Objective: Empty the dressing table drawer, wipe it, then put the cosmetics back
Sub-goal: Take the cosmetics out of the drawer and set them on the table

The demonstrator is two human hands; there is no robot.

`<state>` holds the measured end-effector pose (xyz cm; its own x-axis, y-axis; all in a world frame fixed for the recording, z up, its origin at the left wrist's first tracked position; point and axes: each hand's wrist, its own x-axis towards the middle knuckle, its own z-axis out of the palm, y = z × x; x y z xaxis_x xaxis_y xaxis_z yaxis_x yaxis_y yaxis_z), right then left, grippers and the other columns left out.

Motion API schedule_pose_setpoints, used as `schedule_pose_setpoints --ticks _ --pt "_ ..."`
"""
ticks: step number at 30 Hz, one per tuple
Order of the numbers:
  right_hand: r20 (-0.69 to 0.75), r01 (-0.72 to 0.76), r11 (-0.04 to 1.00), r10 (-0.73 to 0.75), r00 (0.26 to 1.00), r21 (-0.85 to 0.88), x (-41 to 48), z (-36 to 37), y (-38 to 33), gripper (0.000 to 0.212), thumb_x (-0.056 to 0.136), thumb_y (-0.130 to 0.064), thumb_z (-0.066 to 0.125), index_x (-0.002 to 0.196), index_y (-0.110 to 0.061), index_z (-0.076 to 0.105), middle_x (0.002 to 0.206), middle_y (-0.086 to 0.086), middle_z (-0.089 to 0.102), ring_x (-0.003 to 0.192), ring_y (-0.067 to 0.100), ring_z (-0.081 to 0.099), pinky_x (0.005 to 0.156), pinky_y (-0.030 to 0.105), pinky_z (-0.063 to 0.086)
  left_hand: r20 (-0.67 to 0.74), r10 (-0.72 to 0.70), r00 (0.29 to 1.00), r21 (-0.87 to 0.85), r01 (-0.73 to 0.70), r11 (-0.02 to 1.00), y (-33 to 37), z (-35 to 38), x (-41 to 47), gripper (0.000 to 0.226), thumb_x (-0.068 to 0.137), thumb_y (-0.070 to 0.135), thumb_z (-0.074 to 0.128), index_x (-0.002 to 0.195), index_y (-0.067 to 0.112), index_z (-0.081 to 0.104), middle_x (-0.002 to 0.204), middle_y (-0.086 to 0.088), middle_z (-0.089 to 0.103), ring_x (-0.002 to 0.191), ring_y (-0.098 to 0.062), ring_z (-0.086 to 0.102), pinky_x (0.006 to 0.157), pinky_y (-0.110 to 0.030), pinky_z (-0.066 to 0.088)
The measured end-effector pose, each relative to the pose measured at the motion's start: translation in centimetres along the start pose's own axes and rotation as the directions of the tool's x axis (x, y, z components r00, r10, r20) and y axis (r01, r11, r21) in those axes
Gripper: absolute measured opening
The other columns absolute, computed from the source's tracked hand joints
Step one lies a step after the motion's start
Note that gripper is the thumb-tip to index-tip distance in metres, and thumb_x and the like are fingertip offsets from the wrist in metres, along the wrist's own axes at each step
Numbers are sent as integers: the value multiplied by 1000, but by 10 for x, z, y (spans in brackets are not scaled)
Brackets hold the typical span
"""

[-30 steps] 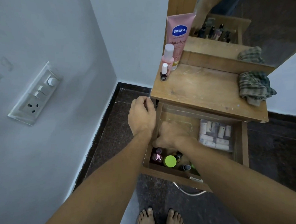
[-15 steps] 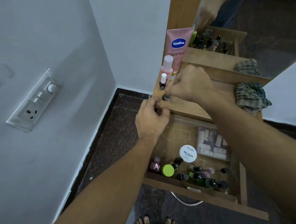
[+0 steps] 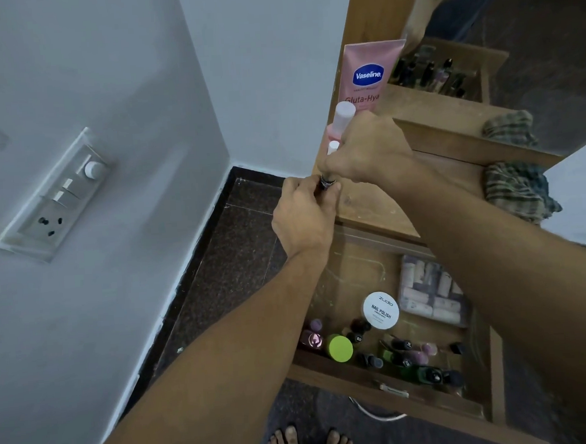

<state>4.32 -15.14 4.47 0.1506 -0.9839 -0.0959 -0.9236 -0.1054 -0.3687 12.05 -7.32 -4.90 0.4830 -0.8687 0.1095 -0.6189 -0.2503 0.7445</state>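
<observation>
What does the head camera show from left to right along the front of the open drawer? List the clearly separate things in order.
Pink-capped bottle → lime-green lid → dark green bottle lying down, all inside the drawer.

Grey walls [image 3: 258, 69] with a switchboard [image 3: 55, 195] meet dark speckled floor [image 3: 232, 260]

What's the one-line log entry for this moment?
stage: emptying drawer | hands: left, right both on small bottle at tabletop edge | drawer: open, cosmetics inside
</observation>
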Motion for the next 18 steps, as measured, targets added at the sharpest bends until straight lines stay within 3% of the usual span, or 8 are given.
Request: schedule_pose_setpoints --ticks 4,8,12,15,18 --pt "-13 -27 1000 27 1000 -3 2 2 0 39 75 -31 76 103 -10 58 92 6 63 83 24 62 60 27 41 -1 11 1000 47 -11 999 -2 4 2 38 94 52 65 120 25 72 106 2 59 87 -20 63 74 -33 47" --pt "-43 -19 1000 19 999 7 1 7 1 35 76 -27 77 100 -11 58 93 7 64 84 25 62 65 28 43 18 0 1000 77 -1 997 -3 6 4 39 95 51 64 123 23 71 106 1 56 86 -20 63 77 -36 51" --pt "-56 -28 999 30 998 44 -2 9 5 44 80 -34 80 111 -8 64 97 7 69 85 23 65 63 25 42 16 -15 1000 105 13 994 0 4 4 39 96 50 64 124 25 71 107 1 56 89 -22 63 74 -33 46" --pt "-48 -30 998 34 998 64 -11 2 11 42 80 -45 80 100 -10 67 86 5 70 77 19 66 52 23 35 40 -29 999 112 24 993 2 2 5 39 94 51 65 123 25 71 107 0 57 92 -25 64 75 -34 46" --pt "-35 0 997 3 999 81 -38 -12 19 30 83 -40 75 87 -10 75 79 5 72 76 20 68 57 26 45 86 -22 996 55 17 998 -3 -3 6 40 90 51 70 121 24 71 107 0 59 92 -24 63 83 -38 54"
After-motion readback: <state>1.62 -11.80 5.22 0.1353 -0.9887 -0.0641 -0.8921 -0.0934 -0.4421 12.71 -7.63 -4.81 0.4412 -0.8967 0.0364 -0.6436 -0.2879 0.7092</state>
